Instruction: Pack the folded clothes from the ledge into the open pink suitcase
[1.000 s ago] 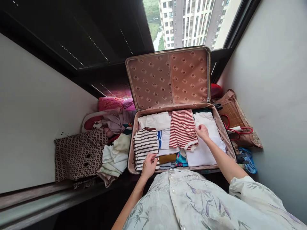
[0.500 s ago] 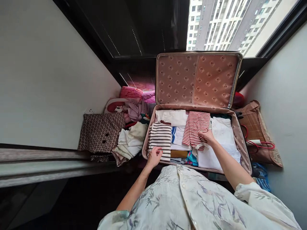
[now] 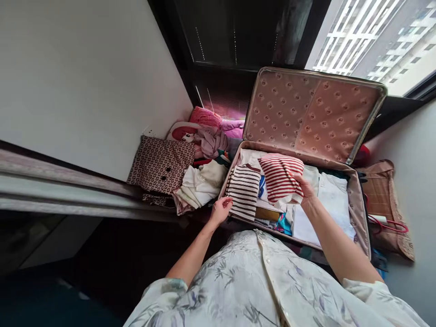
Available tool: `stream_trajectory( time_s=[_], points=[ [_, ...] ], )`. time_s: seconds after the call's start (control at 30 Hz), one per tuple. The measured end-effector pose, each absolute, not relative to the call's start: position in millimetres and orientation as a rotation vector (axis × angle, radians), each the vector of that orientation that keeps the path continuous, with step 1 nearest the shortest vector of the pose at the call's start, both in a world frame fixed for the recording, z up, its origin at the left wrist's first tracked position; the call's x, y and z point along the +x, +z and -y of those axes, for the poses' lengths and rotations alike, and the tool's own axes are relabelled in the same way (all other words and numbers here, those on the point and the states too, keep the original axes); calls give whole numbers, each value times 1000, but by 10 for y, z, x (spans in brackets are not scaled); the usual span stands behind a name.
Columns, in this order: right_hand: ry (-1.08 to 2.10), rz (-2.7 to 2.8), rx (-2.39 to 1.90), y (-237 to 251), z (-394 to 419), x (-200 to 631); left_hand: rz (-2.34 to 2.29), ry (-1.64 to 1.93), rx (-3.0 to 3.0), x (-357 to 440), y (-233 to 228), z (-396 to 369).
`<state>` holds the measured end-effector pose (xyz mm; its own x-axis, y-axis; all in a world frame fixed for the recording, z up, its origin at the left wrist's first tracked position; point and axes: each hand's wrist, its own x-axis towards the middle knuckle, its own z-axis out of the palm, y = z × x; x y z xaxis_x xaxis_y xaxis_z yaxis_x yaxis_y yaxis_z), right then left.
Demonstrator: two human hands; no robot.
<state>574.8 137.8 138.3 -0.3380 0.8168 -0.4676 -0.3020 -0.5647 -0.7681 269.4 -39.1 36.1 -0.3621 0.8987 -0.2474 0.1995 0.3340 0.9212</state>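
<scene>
A red-and-white striped garment [image 3: 279,176] is gripped in the right hand [image 3: 306,190]; beside the loosely curled, empty left hand [image 3: 221,210], a dark-striped shirt [image 3: 243,190] is seen.

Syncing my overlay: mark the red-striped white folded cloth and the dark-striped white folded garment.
Red-striped cloth [image 3: 279,178], head view: middle of its striped face.
Dark-striped garment [image 3: 244,192], head view: middle of its upper face.

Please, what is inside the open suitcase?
The suitcase holds a dark-striped garment, white clothes, mustard cloth and turquoise cloth. The right hand holds a red-striped garment over them, hiding what lies behind; the lower layers are covered.
</scene>
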Motion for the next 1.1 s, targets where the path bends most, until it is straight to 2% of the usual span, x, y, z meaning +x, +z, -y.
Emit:
stream_trajectory(
  time_s=[0.13, 0.33, 0.47, 0.83, 1.1],
  points=[
    [2115, 747, -1192, 1163, -937, 5216, -1793, 1167, 861, 2545, 370, 460],
    [1913, 879, -1560, 465, -527, 4771, -1805, 1231, 824, 2329, 374, 646],
    [1994, 833, -1580, 345, -553, 4681, -1815, 1212, 803, 2248, 340, 727],
    [2127, 807, -1452, 614, -578, 4458, -1679, 1257, 816, 2299, 360, 569],
    [2100, 874, -1264, 1483, -654, 4230, -1179, 1404, 395, 2220, 610, 379]
  ],
)
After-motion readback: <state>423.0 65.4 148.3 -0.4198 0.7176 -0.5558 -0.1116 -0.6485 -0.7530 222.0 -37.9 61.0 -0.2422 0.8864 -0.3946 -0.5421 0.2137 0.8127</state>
